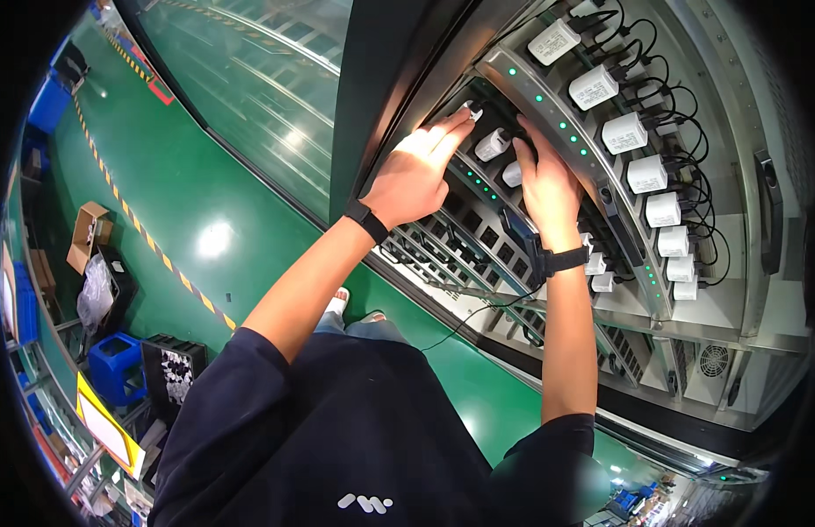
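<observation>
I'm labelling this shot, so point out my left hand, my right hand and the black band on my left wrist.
Left hand [413, 178]: head view, back of the hand.
Right hand [551, 189]: head view, back of the hand.
Black band [367, 221]: head view, strap across the left wrist.

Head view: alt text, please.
Two bare hands reach into a metal rack: the left hand is at a small white power adapter, the right hand beside another. To their right runs a row of black-cabled white adapters, near green indicator lights; green floor fills the left.
</observation>
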Motion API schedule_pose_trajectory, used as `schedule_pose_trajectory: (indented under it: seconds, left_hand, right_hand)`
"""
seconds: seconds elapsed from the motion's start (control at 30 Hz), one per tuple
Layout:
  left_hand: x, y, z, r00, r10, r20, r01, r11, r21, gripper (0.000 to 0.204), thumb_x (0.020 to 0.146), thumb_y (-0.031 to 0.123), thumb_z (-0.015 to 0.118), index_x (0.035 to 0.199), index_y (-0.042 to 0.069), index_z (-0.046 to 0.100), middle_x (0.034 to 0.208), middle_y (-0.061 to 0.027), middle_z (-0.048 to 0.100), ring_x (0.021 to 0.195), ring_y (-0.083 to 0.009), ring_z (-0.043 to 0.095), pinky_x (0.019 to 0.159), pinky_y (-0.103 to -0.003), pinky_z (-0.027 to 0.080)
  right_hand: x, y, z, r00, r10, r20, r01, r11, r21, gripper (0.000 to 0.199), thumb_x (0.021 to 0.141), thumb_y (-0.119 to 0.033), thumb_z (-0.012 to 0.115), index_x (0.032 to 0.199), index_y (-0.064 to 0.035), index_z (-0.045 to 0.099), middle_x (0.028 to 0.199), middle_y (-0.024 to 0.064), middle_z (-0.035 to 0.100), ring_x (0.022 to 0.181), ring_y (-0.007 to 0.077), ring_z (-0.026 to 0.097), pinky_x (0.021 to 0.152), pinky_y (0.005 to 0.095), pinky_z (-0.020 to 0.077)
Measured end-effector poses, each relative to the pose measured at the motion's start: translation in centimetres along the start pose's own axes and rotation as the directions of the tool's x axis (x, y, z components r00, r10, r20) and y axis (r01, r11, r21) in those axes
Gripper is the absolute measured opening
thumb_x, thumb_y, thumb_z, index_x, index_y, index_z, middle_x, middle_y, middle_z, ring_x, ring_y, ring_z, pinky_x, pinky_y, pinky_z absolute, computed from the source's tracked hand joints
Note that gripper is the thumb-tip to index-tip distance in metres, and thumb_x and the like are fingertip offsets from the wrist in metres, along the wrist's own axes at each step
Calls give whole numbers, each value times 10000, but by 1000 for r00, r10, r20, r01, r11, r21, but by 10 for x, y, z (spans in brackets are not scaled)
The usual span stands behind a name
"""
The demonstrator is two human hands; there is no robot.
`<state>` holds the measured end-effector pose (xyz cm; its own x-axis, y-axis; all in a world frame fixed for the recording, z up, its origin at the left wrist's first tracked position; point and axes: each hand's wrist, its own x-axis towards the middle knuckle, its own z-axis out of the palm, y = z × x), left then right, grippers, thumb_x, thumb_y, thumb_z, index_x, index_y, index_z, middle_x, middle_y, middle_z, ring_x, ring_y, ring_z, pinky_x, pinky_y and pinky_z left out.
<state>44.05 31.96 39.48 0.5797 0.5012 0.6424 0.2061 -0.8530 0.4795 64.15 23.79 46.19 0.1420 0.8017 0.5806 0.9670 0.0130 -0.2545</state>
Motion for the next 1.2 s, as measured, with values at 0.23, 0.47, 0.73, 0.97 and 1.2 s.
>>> schedule_pose_trajectory:
  seconds: [0.23,0.47,0.73,0.97,1.2]
  left_hand:
    - [0,2,3,1000,-11,8,11,1000,-18,819,685,-70,573,1491,-19,436,1580,-182,435,1311,-388,528,1112,-455,433]
    - [3,3,5,1000,-9,0,9,1000,-5,819,680,-72,572,1487,-15,442,1581,-178,437,1307,-383,534,1108,-453,438]
    - [2,5,3,1000,-21,7,21,1000,4,814,684,-68,575,1485,-14,443,1585,-173,436,1326,-370,526,1117,-453,430]
    - [3,3,4,1000,-22,11,22,1000,2,810,687,-63,581,1484,-12,442,1592,-170,427,1341,-369,517,1127,-452,424]
    - [2,3,4,999,-29,27,29,1000,3,803,695,-55,585,1483,-12,442,1601,-167,414,1339,-374,515,1127,-454,423]
  right_hand:
    - [13,9,9,984,78,157,-98,988,121,247,981,-239,671,1118,-34,694,1029,151,720,967,337,679,884,400,512]
    - [18,23,23,985,131,110,-153,963,221,211,957,-218,698,1045,-26,688,972,151,706,916,323,677,831,391,516]
    - [15,7,18,997,-9,78,9,1000,-2,193,949,-211,705,1025,-34,689,949,150,697,881,317,681,797,393,517]
    - [15,7,12,997,15,76,-16,1000,17,184,949,-225,708,1012,-53,695,922,157,689,869,348,676,792,414,524]
    - [10,6,15,999,-39,0,39,999,-26,196,952,-247,703,1016,-61,699,932,156,696,886,355,681,789,428,525]
